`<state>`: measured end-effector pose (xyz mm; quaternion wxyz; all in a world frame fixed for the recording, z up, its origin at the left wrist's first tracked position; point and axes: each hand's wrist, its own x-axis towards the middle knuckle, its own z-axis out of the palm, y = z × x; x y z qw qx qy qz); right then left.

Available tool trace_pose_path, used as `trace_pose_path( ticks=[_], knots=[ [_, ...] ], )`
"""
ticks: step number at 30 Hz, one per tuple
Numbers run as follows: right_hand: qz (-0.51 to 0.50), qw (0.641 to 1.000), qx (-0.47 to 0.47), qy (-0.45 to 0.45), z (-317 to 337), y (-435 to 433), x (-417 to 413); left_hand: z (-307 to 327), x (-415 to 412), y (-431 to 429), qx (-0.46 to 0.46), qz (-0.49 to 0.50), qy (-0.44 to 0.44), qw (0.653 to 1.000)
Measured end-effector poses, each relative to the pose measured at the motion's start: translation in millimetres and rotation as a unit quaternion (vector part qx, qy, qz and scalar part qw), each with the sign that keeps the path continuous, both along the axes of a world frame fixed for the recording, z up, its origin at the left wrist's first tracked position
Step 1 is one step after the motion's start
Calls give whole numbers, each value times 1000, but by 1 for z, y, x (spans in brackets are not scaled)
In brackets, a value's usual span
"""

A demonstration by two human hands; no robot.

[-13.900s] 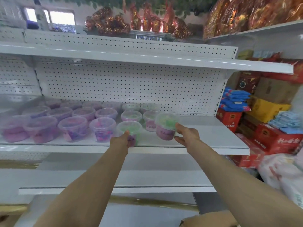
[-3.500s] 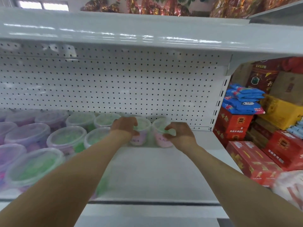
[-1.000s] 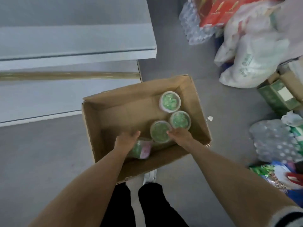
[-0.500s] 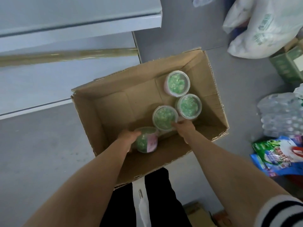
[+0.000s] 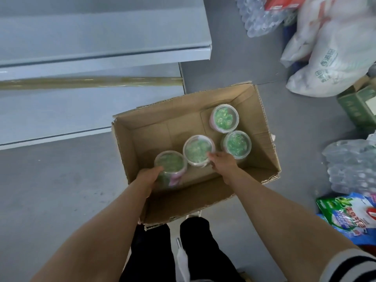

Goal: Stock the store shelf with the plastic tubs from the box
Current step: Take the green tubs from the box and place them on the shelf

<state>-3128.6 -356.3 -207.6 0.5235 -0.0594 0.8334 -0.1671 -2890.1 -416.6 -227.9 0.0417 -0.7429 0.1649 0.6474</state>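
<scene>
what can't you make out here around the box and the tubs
Head view only:
- Left hand: its fingers are hidden behind the near-left tub it grips.
- That tub's pink label: motion-blurred, unreadable.
- Right hand on the middle tub: fingertips blur into the rim, so grip or touch is unclear.
- Shelf: cut off by the top and left edges.
- Box: near-left corner covered by the left forearm.

At your feet the grey floor [image 5: 50,190] carries the open cardboard box [image 5: 262,127] near the shelf base [image 5: 61,110], with white sacks [image 5: 333,58], a green carton [image 5: 358,106], wrapped bottle packs [image 5: 354,165] and a bright packet [image 5: 345,214] to your right
</scene>
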Motion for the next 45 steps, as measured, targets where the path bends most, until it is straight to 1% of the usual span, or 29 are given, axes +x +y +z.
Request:
trace_pose_path(
  ticks=[3, 6, 9, 13, 16, 21, 25, 29, 33, 39, 45],
  knots=[
    [17, 1000, -7, 1, 23, -8, -1, 23, 6, -9, -48, 59, 3, 997],
    [30, 999, -32, 8, 49, -13, -4, 49, 7, -16, -99, 125, 30, 987],
    [9, 996, -84, -32, 78, -20, -10, 84, 8, -24, -133, 174, 63, 974],
    [-24, 985, -154, -76, 132, -38, -13, 141, 13, -38, -179, 207, 122, 954],
    [-43, 972, -213, -95, 174, -51, -13, 188, 16, -47, -229, 248, 160, 927],
    [-31, 940, -310, -140, 236, -75, -10, 266, 28, -60, -312, 287, 203, 883],
    [17, 910, -376, -177, 290, -97, -3, 327, 38, -72, -376, 305, 227, 845],
    [50, 883, -429, -183, 349, -119, 9, 386, 49, -87, -438, 314, 239, 808],
    [65, 870, -456, -176, 398, -145, 21, 432, 63, -110, -476, 313, 254, 782],
    [51, 858, -490, -147, 445, -188, 34, 465, 73, -148, -497, 305, 268, 767],
    [47, 865, -484, -127, 455, -217, 37, 469, 70, -196, -485, 277, 275, 783]
  ],
)
